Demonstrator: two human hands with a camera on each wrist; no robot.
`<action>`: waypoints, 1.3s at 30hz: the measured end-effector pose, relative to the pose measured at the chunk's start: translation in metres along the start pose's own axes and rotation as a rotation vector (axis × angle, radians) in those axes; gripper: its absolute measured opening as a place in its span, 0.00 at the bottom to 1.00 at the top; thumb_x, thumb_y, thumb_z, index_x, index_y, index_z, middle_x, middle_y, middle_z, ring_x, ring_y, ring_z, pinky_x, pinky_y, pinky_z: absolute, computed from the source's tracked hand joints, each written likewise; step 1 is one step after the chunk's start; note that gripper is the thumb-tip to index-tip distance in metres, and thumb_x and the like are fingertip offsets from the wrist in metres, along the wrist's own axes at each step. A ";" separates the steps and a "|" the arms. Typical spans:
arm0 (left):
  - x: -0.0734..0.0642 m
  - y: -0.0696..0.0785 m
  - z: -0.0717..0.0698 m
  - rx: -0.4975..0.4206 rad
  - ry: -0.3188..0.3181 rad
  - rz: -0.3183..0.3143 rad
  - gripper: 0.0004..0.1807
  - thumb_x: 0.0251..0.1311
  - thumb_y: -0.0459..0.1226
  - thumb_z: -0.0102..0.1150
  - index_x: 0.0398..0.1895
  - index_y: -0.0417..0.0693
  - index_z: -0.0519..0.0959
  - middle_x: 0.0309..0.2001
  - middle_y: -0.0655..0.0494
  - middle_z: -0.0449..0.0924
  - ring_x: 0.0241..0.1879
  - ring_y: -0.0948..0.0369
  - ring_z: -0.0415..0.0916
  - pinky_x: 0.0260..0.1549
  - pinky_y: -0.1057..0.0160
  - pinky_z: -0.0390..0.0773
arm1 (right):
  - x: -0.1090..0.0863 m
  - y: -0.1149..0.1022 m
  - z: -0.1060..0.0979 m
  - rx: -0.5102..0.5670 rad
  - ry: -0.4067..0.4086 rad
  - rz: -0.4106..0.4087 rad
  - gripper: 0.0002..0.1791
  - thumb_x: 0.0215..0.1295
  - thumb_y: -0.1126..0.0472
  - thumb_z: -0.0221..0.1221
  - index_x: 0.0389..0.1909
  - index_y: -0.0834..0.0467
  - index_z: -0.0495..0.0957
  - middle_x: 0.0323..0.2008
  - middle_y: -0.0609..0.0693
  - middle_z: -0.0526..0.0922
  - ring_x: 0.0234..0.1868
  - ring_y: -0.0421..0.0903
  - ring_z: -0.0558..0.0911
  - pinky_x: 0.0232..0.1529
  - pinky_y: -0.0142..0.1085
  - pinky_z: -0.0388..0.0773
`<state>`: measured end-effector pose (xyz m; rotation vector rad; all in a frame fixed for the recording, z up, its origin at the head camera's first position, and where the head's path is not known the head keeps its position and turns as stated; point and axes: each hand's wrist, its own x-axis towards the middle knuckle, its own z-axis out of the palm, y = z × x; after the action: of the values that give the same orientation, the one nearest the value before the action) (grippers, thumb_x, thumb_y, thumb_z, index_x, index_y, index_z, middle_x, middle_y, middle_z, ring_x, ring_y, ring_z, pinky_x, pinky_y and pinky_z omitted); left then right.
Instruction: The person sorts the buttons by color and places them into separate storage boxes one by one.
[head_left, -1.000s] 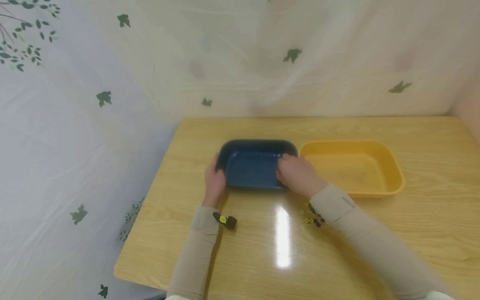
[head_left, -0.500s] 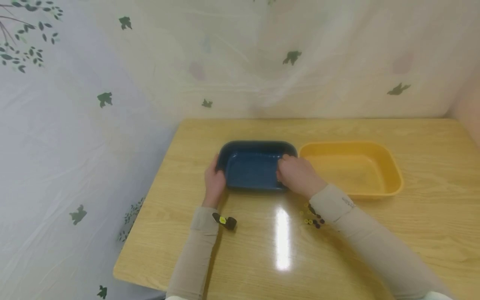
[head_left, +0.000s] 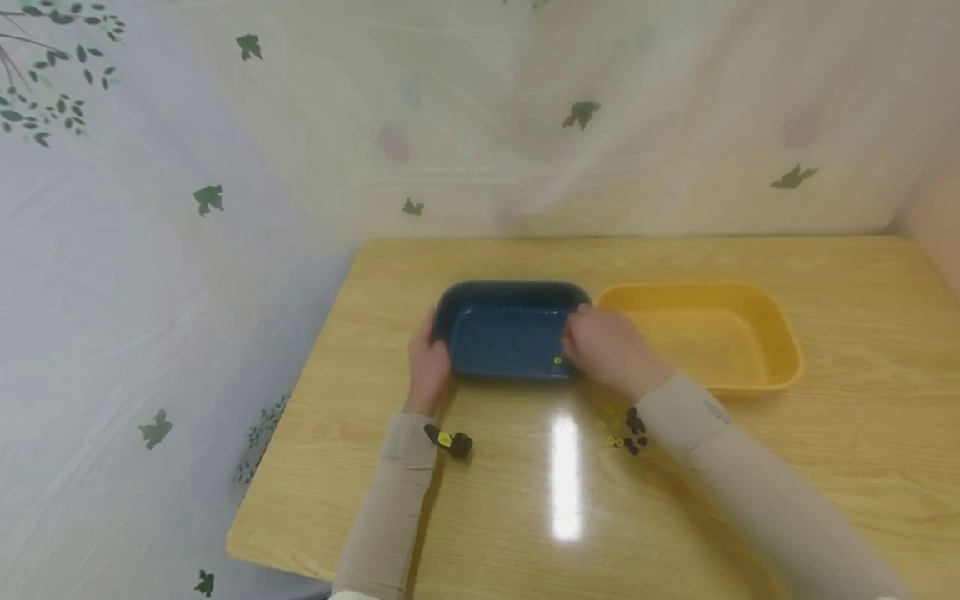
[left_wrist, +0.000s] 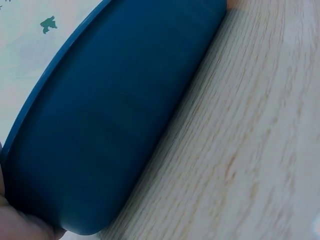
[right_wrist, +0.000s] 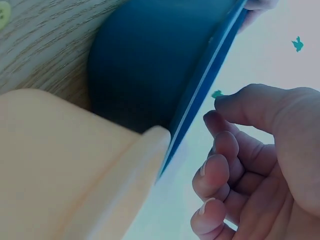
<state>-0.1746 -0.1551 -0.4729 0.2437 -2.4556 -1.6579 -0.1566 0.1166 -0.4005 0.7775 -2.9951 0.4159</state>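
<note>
My left hand [head_left: 430, 362] grips the left end of the dark blue bin [head_left: 498, 346]; its thumb lies against the bin's wall in the left wrist view. One small yellow button [head_left: 557, 361] lies in the bin near its front right corner. Over the bin's right rim hangs my right hand [head_left: 607, 346], beside the yellow bin [head_left: 787, 367]. In the right wrist view its fingers [right_wrist: 215, 175] are loosely bent, thumb and forefinger tips slightly apart, with nothing seen between them. In front of the bins lie several yellow buttons [head_left: 615, 442] and several dark buttons [head_left: 636, 421].
The yellow bin stands right beside the blue one, their rims close together. Both are on a wooden table [head_left: 510, 500], with a leaf-printed cloth [head_left: 480, 108] hanging behind it. A bright light reflection lies on the table.
A yellow button now shows in the blue bin where none was seen before. My right hand has shifted slightly right. The left hand keeps its place on the bin.
</note>
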 end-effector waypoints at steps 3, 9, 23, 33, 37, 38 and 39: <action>0.000 0.001 0.001 0.014 0.002 0.001 0.36 0.55 0.20 0.39 0.72 0.39 0.61 0.71 0.46 0.60 0.71 0.53 0.55 0.69 0.58 0.55 | -0.011 0.000 -0.006 0.015 0.011 0.017 0.07 0.61 0.63 0.59 0.28 0.63 0.79 0.25 0.51 0.76 0.26 0.46 0.74 0.27 0.39 0.77; 0.000 0.001 0.001 0.005 -0.006 -0.002 0.36 0.55 0.21 0.38 0.72 0.39 0.60 0.72 0.46 0.60 0.71 0.53 0.55 0.69 0.58 0.54 | -0.044 -0.001 -0.015 0.014 0.054 0.005 0.07 0.62 0.63 0.59 0.29 0.62 0.83 0.25 0.49 0.75 0.27 0.46 0.73 0.27 0.40 0.77; 0.002 0.000 0.001 0.025 0.010 -0.008 0.36 0.56 0.20 0.39 0.72 0.40 0.61 0.72 0.45 0.60 0.71 0.53 0.55 0.69 0.58 0.54 | -0.107 -0.001 0.010 0.009 0.061 -0.027 0.10 0.58 0.64 0.61 0.19 0.55 0.74 0.19 0.43 0.66 0.19 0.40 0.64 0.18 0.32 0.64; 0.003 0.003 0.000 0.018 0.013 -0.009 0.36 0.55 0.20 0.39 0.72 0.40 0.61 0.71 0.47 0.60 0.71 0.53 0.55 0.69 0.59 0.54 | -0.123 0.004 0.031 0.032 0.015 0.026 0.11 0.55 0.63 0.63 0.18 0.52 0.73 0.19 0.43 0.67 0.19 0.41 0.66 0.19 0.34 0.65; 0.003 0.001 0.001 0.013 0.011 -0.029 0.36 0.55 0.20 0.39 0.72 0.41 0.61 0.72 0.48 0.60 0.71 0.54 0.55 0.69 0.59 0.54 | -0.126 0.003 0.034 0.044 0.004 0.022 0.12 0.55 0.63 0.64 0.18 0.51 0.73 0.19 0.42 0.67 0.20 0.39 0.65 0.21 0.34 0.66; 0.003 0.000 0.001 0.009 0.011 -0.033 0.37 0.55 0.20 0.39 0.72 0.41 0.61 0.72 0.48 0.60 0.71 0.54 0.55 0.69 0.59 0.54 | -0.127 0.003 0.034 0.042 0.007 0.018 0.12 0.55 0.63 0.64 0.18 0.52 0.73 0.19 0.42 0.67 0.20 0.39 0.65 0.21 0.34 0.67; 0.003 0.000 0.001 0.005 0.010 -0.037 0.37 0.56 0.20 0.40 0.72 0.42 0.61 0.72 0.48 0.60 0.71 0.54 0.55 0.69 0.59 0.54 | -0.127 0.003 0.034 0.040 0.010 0.016 0.12 0.55 0.63 0.65 0.18 0.52 0.73 0.19 0.42 0.67 0.20 0.39 0.65 0.22 0.34 0.67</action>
<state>-0.1777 -0.1545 -0.4730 0.2991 -2.4626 -1.6609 -0.0447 0.1707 -0.4451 0.7531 -2.9943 0.4798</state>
